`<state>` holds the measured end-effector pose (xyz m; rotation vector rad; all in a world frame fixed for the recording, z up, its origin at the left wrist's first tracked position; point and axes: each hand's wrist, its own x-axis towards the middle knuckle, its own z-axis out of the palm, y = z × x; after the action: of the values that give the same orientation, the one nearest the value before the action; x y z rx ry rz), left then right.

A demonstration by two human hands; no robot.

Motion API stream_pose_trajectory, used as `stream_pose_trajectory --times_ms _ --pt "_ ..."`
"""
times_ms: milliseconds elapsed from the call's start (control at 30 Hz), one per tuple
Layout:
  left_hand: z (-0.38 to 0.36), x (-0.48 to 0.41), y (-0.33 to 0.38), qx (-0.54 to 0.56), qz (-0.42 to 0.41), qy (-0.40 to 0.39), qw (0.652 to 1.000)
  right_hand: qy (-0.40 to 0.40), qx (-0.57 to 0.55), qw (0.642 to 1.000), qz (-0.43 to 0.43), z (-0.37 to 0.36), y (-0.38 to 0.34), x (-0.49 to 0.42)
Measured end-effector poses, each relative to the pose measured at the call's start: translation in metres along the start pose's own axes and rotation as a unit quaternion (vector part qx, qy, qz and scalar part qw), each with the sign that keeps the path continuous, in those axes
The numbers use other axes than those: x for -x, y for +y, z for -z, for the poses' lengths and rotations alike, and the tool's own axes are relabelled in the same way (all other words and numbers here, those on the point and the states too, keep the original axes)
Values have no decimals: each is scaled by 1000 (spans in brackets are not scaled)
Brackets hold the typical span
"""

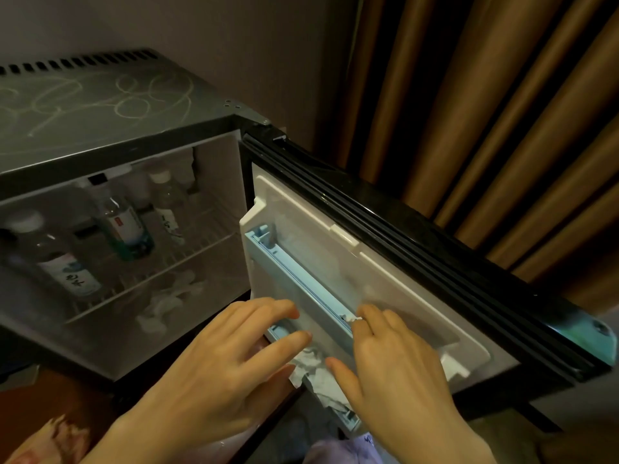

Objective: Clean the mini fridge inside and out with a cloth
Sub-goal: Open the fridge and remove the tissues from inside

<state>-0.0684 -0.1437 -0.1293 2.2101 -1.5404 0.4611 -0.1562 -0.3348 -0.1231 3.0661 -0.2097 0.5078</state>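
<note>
The top of the mini fridge (117,95), far left, carries pale looping ring marks and streaks, so I judge the outside is not yet wiped. Inside, three bottles (125,226) stand on the wire shelf (187,262), and crumpled white wads (170,303) lie on the floor below it. With the bottles in place, the interior looks unfinished too. The bottle labels are blurred. The nearest left one bears dark strokes that look like Korean script, and the middle one has a small red square, but I cannot read a word on either.

My left hand (214,366) lies with its fingers fairly straight and apart, the tips touching the near end of the door rail (301,276), its grip slack on nothing. The white cloth (315,370) is bunched in the lower door pocket, between my two hands. My right hand (395,370) bends its fingertips over the rail, and a white scrap shows at the index tip. I cannot tell whether that grip is pinching it. The open door (402,262) swings right toward the brown curtain (502,95). I reckon I am partway in, working the door pocket, with most surfaces left.
</note>
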Motion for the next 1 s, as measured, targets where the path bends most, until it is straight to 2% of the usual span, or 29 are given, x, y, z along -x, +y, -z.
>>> stream_pose_trajectory --times_ms 200,367,567,1000 --pt "-1 4 -3 10 -4 -6 1000 44 -35 998 -11 10 -9 1" --pt "0 7 -6 0 7 -7 1000 104 -81 991 37 28 -27 3" --pt "4 25 -18 -34 39 -12 999 68 -66 991 98 13 -41 11" --pt "-20 58 -6 -41 55 -18 997 19 -110 985 133 -36 -42 43"
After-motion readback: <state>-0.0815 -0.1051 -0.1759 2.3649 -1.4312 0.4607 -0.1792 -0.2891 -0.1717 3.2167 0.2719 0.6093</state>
